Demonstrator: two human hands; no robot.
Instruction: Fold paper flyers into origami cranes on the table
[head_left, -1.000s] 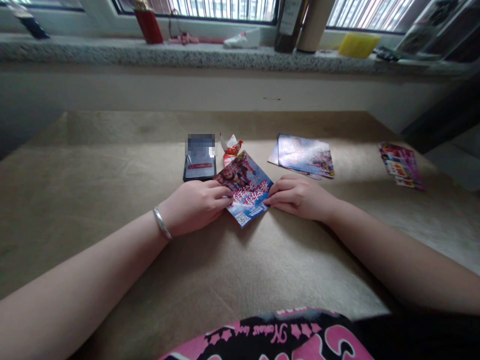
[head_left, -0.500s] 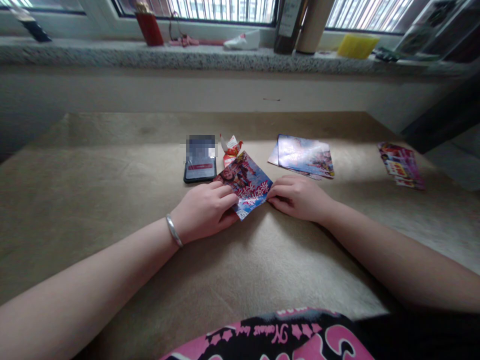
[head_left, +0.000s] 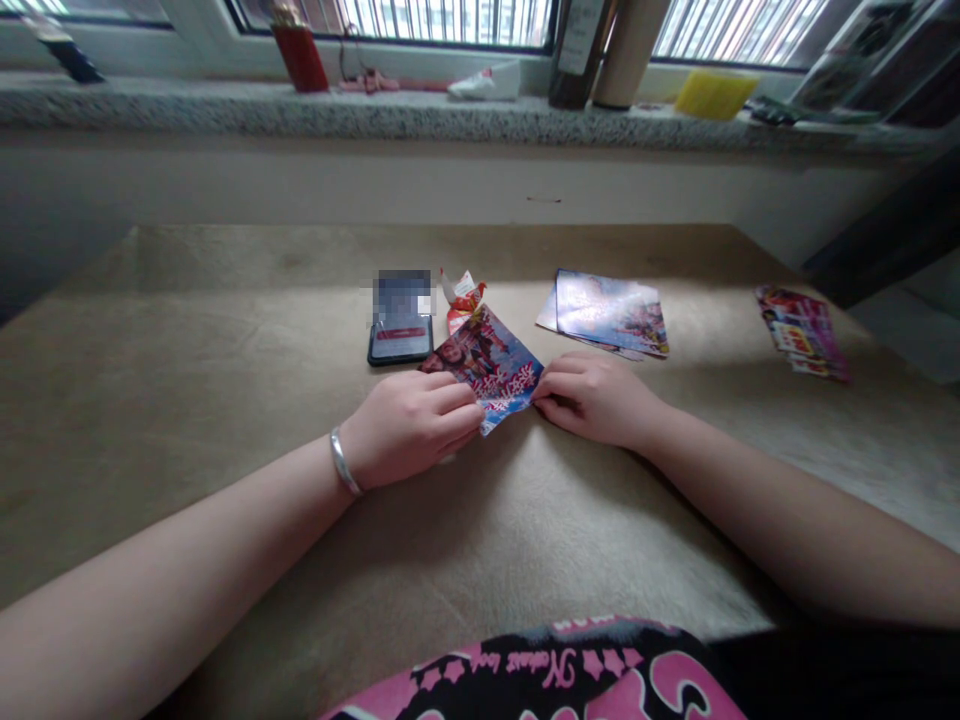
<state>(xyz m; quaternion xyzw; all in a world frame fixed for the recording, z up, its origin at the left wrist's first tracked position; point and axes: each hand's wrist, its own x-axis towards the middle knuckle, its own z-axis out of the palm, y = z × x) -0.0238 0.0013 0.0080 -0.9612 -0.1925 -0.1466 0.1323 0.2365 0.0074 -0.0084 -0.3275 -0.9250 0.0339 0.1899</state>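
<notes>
A glossy printed paper sheet, with red lettering and figures on a blue ground, lies turned cornerwise between my hands, its near part bent up. My left hand grips its near left side; the thumb is hidden under the fingers. At the sheet's right corner, my right hand pinches the edge between thumb and fingers. Just behind the sheet stands a small folded red-and-white paper piece, partly covered by it. A phone with a lit screen rests left of that.
Several similar printed sheets lie in a stack at the back right of the table. Farther right are pink printed papers. Along the stone windowsill stand a red bottle, a dark bottle and a yellow block.
My left fingers have moved slightly right over the sheet's near corner, which is now more bent. The sheet has shifted a little left; my right hand stays at its corner.
</notes>
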